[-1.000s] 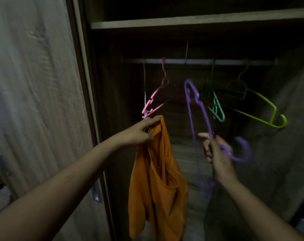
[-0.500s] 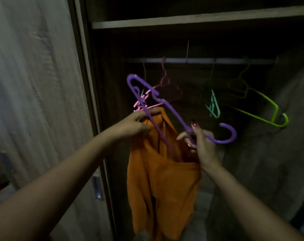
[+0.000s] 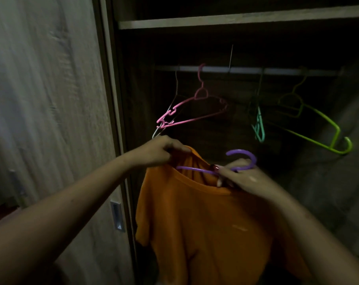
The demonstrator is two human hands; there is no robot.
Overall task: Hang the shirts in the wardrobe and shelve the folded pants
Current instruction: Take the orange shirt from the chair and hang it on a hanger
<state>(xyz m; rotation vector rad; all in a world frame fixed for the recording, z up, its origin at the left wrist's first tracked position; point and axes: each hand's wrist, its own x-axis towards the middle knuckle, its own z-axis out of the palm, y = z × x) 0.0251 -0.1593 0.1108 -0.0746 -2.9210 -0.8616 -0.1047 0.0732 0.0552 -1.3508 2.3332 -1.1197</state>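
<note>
Since the earlier frame the purple hanger (image 3: 244, 152) has dropped from its slant above the orange shirt (image 3: 205, 223) into the neck opening. Only its hook and one thin arm now show above the collar. The shirt hangs wider and flatter than before, in front of the open wardrobe and below the rail (image 3: 246, 69), not on it. The left hand (image 3: 160, 150) pinches the collar at its left end, fingers curled round the cloth. The right hand (image 3: 243, 178) grips the hanger just below the hook, at the collar's right side. On the rail hang a pink hanger (image 3: 171, 113), a teal hanger (image 3: 259, 128) and a green hanger (image 3: 336, 136). A shelf (image 3: 236, 19) runs above them, and the wooden door (image 3: 51, 120) stands at the left.
</note>
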